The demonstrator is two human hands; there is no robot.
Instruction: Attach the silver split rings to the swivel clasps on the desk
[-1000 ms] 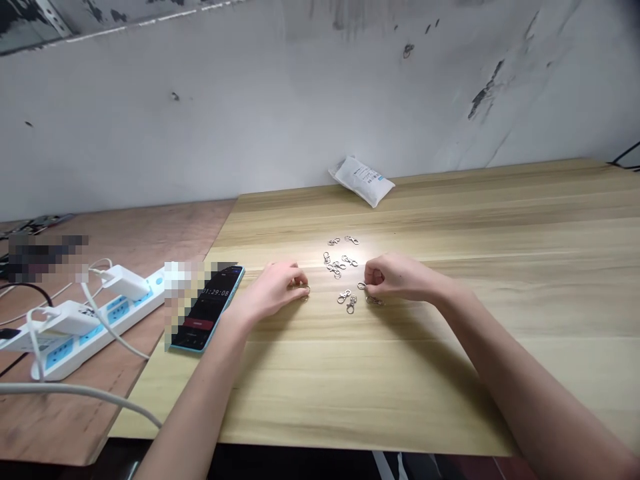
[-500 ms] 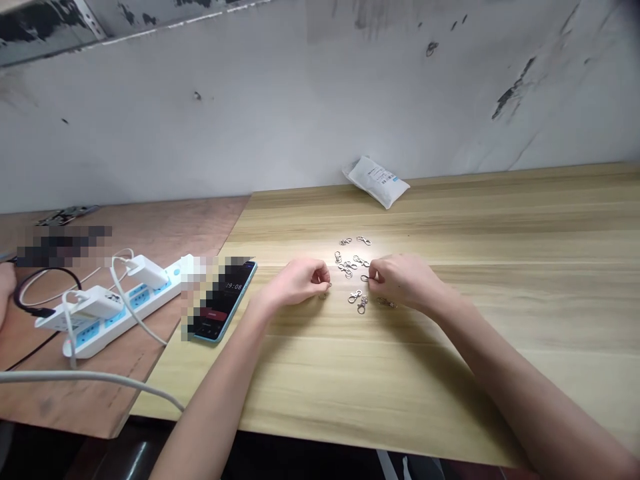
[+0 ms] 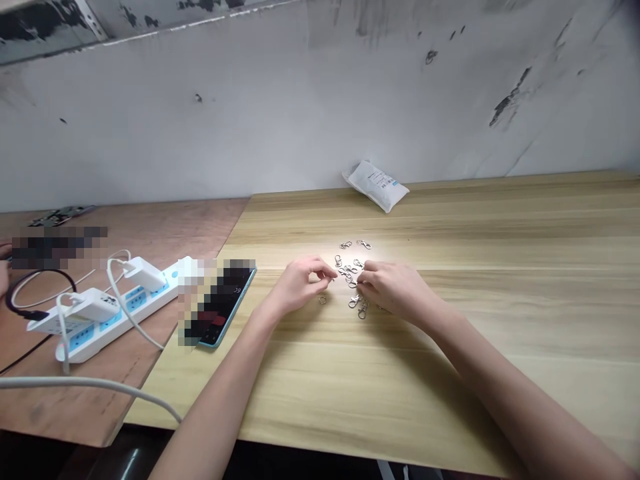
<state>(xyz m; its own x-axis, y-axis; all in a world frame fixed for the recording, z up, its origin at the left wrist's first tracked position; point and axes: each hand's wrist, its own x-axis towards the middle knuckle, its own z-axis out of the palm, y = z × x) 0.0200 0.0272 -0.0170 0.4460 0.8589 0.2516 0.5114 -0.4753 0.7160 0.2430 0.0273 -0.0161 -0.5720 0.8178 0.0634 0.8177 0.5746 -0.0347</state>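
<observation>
Metal swivel clasps [image 3: 355,301] lie scattered between two hands

At far left, a white power strip [image 3: 103,330] with blue sockets lies on a plywood bench [image 3: 125,400], with two white plug chargers [image 3: 145,273] plugged into it and white cables [image 3: 75,381] looping around it. Just right of it, near the edge of the light wooden table [image 3: 450,400], lies a phone [image 3: 220,313], its screen partly blurred out. Next comes the left hand [image 3: 303,287], narrow, its fingers curled and pinched together just beside the clasps; whether it holds anything is too small to tell. A small metal ring [image 3: 323,301] lies on the wood below it. The clasps form a loose scatter on the table between both hands, some touching one another. The right hand [image 3: 393,287], also curled and narrow, has its fingertips [image 3: 364,283] down among them; I cannot tell whether it grips one. Farther back, a white packet [image 3: 376,187] leans against the scuffed wall [image 3: 300,113].
</observation>
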